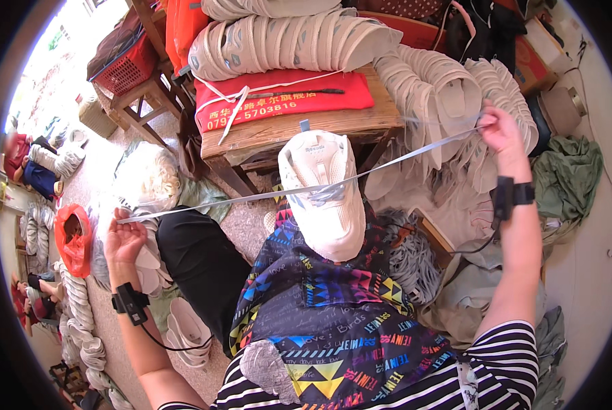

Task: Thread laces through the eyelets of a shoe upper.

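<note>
A white shoe upper (333, 229) rests toe toward me on my lap, over a dark patterned apron (333, 301). A pale grey-blue shoelace (244, 199) is stretched nearly straight across its lacing area, rising to the right. My left hand (124, 240), out to the left with the palm partly up, pinches one end of the lace. Far to the right and higher, my right hand (503, 131) pinches the other end. Some lace lies gathered at the shoe's eyelets; how it is threaded there is too small to tell. A blue-grey tab sticks up at the shoe's far end.
Ahead stands a wooden bench (251, 137) bearing a red cloth (285, 99), a thin dark tool (299, 92) and a row of nested shoe uppers (272, 44). More uppers (443, 82) hang at right. A lace bundle (415, 266) lies beside my lap; a red bag (73, 239) is left.
</note>
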A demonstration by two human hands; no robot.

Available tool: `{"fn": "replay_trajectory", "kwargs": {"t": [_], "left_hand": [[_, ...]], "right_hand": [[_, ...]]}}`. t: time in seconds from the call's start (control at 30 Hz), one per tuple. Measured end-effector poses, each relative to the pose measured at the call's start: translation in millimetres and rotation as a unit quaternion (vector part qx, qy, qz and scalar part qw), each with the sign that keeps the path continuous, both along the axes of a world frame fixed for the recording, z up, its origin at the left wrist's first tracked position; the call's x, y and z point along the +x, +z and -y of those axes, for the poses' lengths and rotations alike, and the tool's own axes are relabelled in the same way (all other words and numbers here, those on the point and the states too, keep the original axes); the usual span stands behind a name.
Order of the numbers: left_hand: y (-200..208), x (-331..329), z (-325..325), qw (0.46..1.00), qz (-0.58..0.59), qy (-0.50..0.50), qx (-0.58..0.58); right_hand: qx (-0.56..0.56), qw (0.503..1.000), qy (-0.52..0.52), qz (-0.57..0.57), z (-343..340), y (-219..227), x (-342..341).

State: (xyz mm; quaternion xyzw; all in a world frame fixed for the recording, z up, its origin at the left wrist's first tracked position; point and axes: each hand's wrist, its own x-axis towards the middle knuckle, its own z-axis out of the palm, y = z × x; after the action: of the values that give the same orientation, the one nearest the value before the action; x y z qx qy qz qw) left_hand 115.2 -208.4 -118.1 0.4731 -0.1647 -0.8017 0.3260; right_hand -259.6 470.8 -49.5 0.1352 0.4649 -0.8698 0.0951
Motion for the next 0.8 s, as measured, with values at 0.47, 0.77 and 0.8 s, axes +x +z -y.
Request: {"fn": "replay_trajectory", "kwargs": {"t": [0.47, 0.77, 0.8], "left_hand": [[-19.3, 59.0, 85.2, 0.964, 0.018, -0.128, -0.233], [-0.8, -67.1, -191.6, 0.795, -0.051, -0.456, -0.398], [-7.2, -74.4, -204.0, 0.793, -0.062, -0.458, -0.397]], "right_hand": [[0.331, 0.928, -0.165, -0.052, -103.2, -14.6, -8.1], [0.300, 0.881, 0.338, -0.139, 187.2, -44.9, 153.3], [0.292, 0.877, 0.345, -0.162, 196.9, -54.0, 161.6]]}}
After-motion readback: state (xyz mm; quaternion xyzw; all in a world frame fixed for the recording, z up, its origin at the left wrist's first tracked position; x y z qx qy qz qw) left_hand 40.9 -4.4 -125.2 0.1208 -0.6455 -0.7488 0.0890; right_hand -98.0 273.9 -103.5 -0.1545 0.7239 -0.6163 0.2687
